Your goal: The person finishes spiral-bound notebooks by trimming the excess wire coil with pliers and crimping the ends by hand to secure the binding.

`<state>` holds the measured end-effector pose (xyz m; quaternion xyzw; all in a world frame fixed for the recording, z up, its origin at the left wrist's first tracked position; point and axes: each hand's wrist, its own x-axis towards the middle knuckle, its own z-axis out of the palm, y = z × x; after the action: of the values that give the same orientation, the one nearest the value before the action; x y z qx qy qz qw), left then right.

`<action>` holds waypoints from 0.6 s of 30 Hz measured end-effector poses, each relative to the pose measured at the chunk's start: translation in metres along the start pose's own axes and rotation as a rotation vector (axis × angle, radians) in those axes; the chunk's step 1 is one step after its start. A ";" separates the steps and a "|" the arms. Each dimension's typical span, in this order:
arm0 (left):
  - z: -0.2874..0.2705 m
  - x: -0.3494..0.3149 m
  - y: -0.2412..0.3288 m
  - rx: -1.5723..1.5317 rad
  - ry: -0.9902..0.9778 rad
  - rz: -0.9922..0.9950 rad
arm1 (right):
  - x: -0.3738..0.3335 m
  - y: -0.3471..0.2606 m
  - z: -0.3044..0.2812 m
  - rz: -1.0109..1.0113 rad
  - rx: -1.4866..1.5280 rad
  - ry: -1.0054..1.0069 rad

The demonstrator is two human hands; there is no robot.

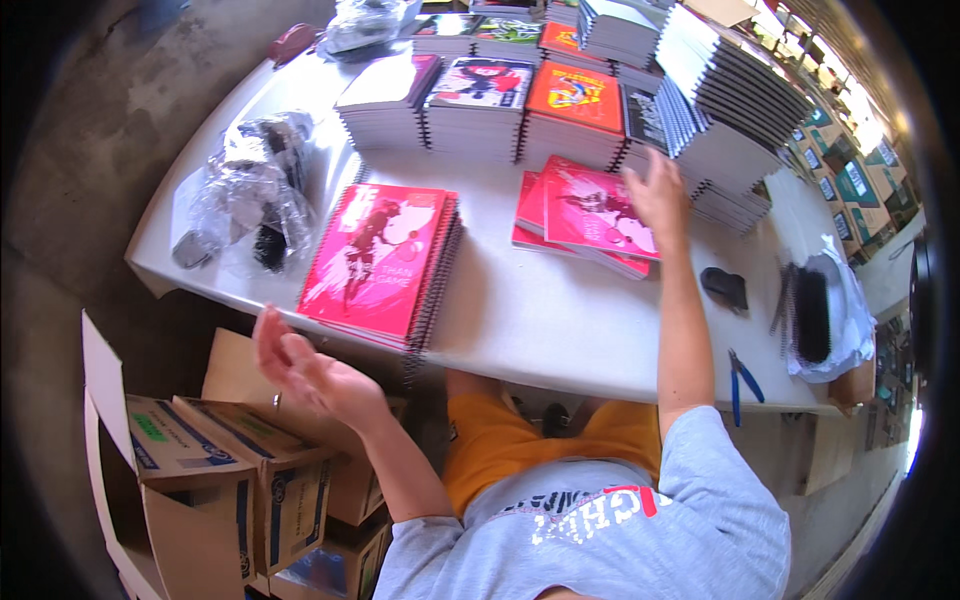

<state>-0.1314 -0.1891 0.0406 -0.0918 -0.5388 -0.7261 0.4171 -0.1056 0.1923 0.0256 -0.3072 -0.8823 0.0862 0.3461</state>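
Note:
A stack of pink spiral-bound notebooks (375,262) lies at the table's front left, black coils along its right side. My left hand (310,370) hovers off the table edge just below that stack, palm up with the fingers apart, holding nothing. Farther right is a small, uneven pile of pink notebooks or covers (590,212) with the same print. My right hand (660,195) reaches over the right end of this pile, somewhat blurred. Its fingers look spread, and I see nothing in them; whether they touch the top piece I cannot tell.
Tall stacks of spiral notebooks, one topped by an orange cover (575,97), fill the back. Clear plastic bags of coils (262,190) lie left. A black object (724,288), blue-handled pliers (741,388) and a coil bag (830,320) lie right. Cardboard boxes (190,440) stand below left.

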 end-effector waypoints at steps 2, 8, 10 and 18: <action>0.034 -0.041 0.014 -0.105 -0.296 0.018 | 0.002 0.074 -0.013 0.384 -0.199 -0.197; 0.109 -0.103 0.003 0.078 -0.851 -0.098 | -0.026 0.113 -0.012 0.207 0.153 -0.330; 0.114 -0.108 -0.001 0.038 -0.813 -0.188 | -0.038 0.098 -0.042 0.231 0.460 -0.182; 0.121 -0.182 0.010 -0.180 -0.992 -0.802 | -0.178 0.107 -0.100 0.256 1.065 -0.147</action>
<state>-0.0466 0.0063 -0.0102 -0.2426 -0.5972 -0.7393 -0.1947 0.1142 0.1648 -0.0386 -0.1876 -0.6942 0.5832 0.3779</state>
